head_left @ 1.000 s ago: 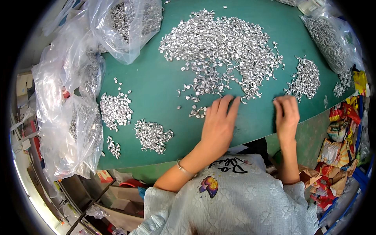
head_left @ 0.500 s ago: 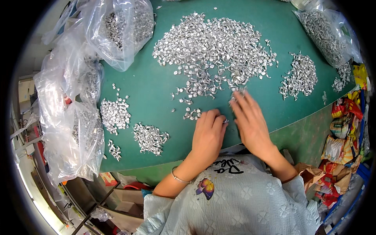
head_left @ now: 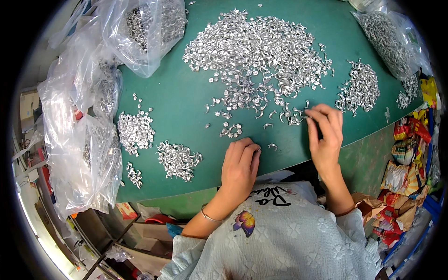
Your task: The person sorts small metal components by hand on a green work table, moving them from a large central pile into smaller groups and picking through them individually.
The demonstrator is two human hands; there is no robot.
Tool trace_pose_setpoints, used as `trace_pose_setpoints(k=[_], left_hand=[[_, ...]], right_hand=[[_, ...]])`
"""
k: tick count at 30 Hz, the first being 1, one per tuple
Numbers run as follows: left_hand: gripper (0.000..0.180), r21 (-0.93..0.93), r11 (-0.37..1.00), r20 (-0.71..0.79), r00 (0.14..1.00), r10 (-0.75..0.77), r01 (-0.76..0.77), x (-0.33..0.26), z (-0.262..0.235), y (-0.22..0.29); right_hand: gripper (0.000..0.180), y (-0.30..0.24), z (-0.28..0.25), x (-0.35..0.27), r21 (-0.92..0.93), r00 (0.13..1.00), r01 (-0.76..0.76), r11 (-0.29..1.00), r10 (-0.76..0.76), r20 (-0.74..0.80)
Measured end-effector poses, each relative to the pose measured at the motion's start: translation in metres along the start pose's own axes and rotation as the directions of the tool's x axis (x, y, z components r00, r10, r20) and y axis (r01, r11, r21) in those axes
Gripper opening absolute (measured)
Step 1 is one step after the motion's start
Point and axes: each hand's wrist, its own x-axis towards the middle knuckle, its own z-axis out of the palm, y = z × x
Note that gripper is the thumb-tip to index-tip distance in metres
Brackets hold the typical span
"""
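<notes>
Small silvery metal pieces, some curved and some flower-shaped, lie in a large heap on a green table. My left hand rests at the near side with its fingers curled together; what they may hold is hidden. To its right lies a single curved piece, and beyond it a small cluster of pieces. At the heap's near right fringe my right hand pinches thumb and forefinger at a small curved metal piece, beside several loose ones.
Smaller piles stand apart: flower-shaped pieces and curved pieces at left, more curved pieces at right. Clear plastic bags of metal pieces line the left edge; another bag lies far right. Colourful packages sit beyond the right edge.
My right hand has moved right, away from my left hand, and its outstretched fingers have bent into a pinch. My left hand has drawn slightly nearer. Loose curved pieces now show between the hands.
</notes>
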Motion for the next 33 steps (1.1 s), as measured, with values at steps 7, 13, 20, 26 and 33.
trace_pose_setpoints(k=[7, 13, 20, 26, 33], left_hand=[[0.027, 0.01, 1.0, 0.034, 0.999, 0.0, -0.001, 0.001, -0.001, 0.001], [0.026, 0.004, 1.0, 0.01, 1.0, -0.011, 0.011, -0.003, -0.002, -0.002], [0.025, 0.032, 0.999, -0.009, 0.999, 0.032, -0.032, -0.003, 0.0, -0.002], [0.025, -0.147, 0.988, -0.047, 0.998, 0.047, -0.053, -0.005, 0.003, 0.011], [0.022, -0.382, 0.924, 0.027, 0.999, -0.03, 0.038, 0.02, 0.02, 0.033]], right_hand=[[0.023, -0.029, 0.018, 0.01, -0.022, 0.959, 0.178, 0.984, -0.168, 0.23], [0.019, -0.017, 0.014, -0.002, 0.039, 0.918, 0.223, 0.974, -0.223, 0.327], [0.025, -0.013, -0.004, -0.008, -0.004, 0.967, 0.125, 0.992, -0.121, 0.223], [0.038, -0.033, -0.004, -0.029, 0.262, 0.899, 0.111, 0.959, -0.209, 0.384], [0.035, -0.007, -0.005, -0.033, 0.224, 0.956, 0.188, 0.956, -0.23, 0.18]])
